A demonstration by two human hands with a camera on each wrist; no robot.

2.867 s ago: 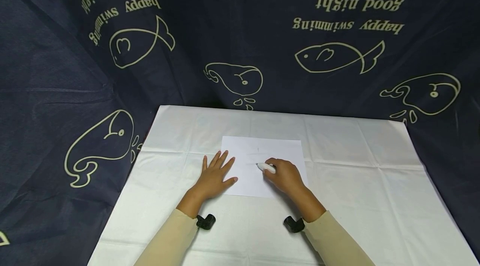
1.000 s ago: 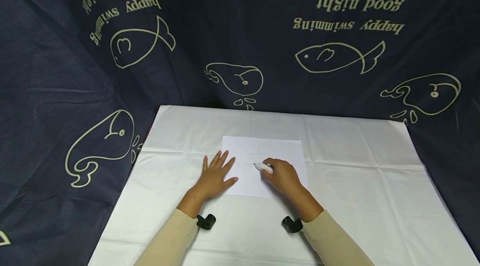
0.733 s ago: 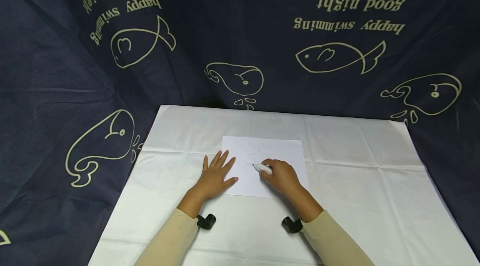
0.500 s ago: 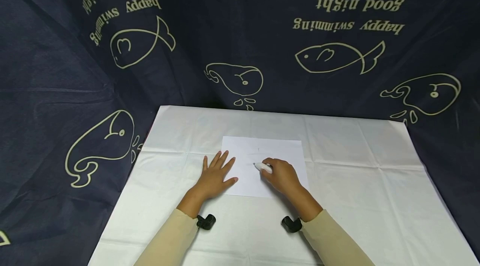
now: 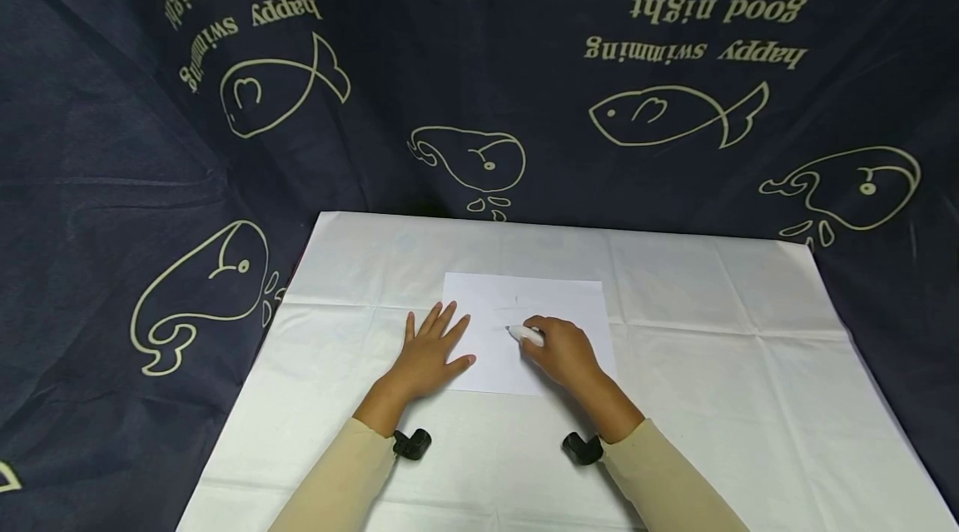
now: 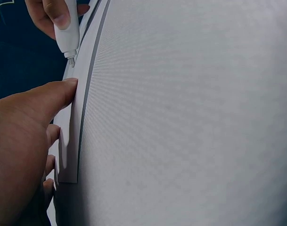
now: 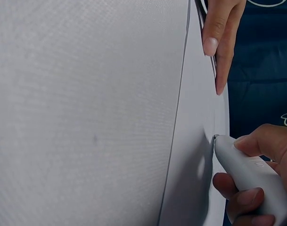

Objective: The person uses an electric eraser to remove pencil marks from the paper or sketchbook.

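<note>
A sheet of white paper lies on the white-covered table, with a few faint lines near its middle. My left hand is spread flat over the paper's left side, its fingers straight and the thumb on the sheet. My right hand grips a thick white pen-like tool between thumb and curled fingers. The tool's narrow tip points left, right at the paper near the faint lines. In the right wrist view, the smooth white body tapers to a small dark point. A stepped nozzle shows in the left wrist view.
The table's white cloth has fold creases. Behind and left of the table hangs a dark blue curtain with fish and whale outlines and lettering. A black wrist camera is worn on each wrist, over beige sleeves.
Since the earliest frame, my right hand has shifted slightly left with the white tool, its tip sliding along the paper. Over the last second it barely moves. My left hand stays in place.
</note>
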